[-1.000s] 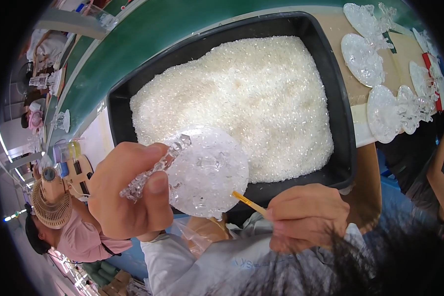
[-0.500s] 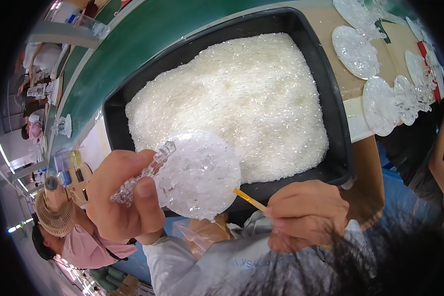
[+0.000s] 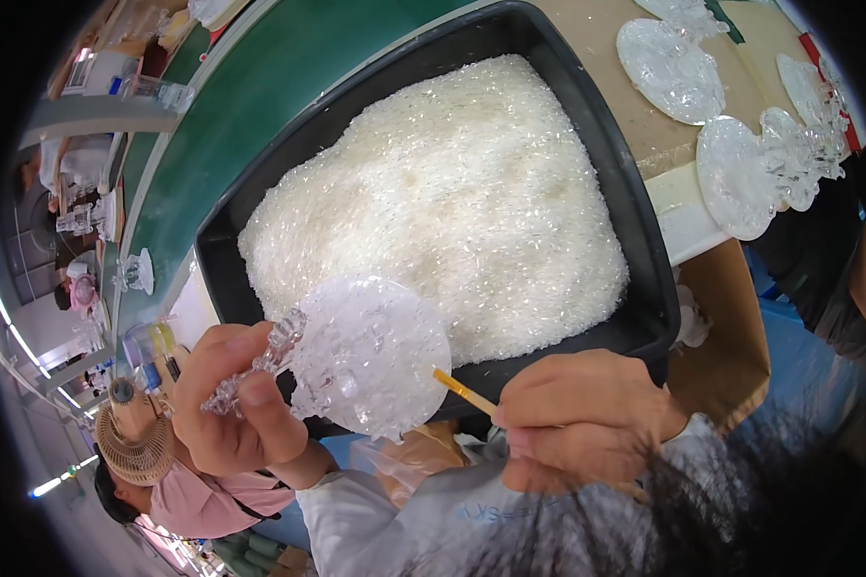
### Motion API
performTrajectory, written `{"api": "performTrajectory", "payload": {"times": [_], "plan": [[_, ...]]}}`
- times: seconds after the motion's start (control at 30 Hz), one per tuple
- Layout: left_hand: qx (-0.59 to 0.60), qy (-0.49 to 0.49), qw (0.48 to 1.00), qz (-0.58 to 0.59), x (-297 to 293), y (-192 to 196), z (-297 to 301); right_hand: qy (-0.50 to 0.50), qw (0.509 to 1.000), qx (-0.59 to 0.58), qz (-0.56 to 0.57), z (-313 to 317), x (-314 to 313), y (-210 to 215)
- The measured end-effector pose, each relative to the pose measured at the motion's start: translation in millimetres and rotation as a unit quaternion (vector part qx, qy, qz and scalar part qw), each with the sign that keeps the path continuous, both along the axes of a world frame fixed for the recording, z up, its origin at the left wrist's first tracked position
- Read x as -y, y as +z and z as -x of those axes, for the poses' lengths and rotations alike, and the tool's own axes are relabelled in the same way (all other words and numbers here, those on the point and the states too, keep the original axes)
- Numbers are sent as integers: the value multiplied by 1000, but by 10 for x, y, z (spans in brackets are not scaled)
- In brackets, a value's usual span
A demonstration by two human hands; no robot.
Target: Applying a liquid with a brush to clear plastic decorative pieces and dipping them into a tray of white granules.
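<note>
My left hand (image 3: pixel 236 409) is closed round the knobbly stem of a transparent ornament (image 3: pixel 375 351), whose round, flat base faces me, tilted. That base hangs over the near side of a black tray (image 3: pixel 635 221) heaped with glittering white granules (image 3: pixel 433 212). In my right hand (image 3: pixel 582 418) I pinch a small paintbrush (image 3: pixel 470 392) with a yellow tip. The tip lies at the right edge of the round base; whether it touches the surface I cannot tell.
Several similar transparent ornaments (image 3: pixel 731 178) lie on the board at the right. Below them stands a cardboard box (image 3: pixel 726 337). A green surface (image 3: pixel 226 130) runs behind the tray. A person in pink (image 3: pixel 212 490) is at the lower left, another in dark clothing (image 3: pixel 823 250) at the right.
The ornament and the brush have shifted slightly left in the picture, and the brush tip stays near the base's right edge. The whole view has turned a little. Both grips are unchanged.
</note>
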State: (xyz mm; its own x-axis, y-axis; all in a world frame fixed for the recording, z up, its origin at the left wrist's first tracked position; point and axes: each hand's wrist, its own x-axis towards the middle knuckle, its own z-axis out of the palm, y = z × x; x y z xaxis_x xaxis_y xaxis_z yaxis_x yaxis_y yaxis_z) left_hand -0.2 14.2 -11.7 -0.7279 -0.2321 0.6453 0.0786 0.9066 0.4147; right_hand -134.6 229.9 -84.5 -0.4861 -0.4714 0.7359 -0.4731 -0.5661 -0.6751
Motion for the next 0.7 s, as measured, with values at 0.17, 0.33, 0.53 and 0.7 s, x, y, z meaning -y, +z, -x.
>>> {"api": "performTrajectory", "payload": {"times": [0.17,0.33,0.53,0.7], "plan": [[-21,2,1000,-21,-22,-114,-9,34,999,1,-25,33,-58,-11],[-71,21,993,-95,-34,-91,4,67,995,56,-45,55,-112,104],[-116,60,989,-73,-63,-168,48,42,997,54,-20,50,-76,78],[-136,82,985,-58,-94,-167,87,-12,999,15,34,44,-8,33]]}}
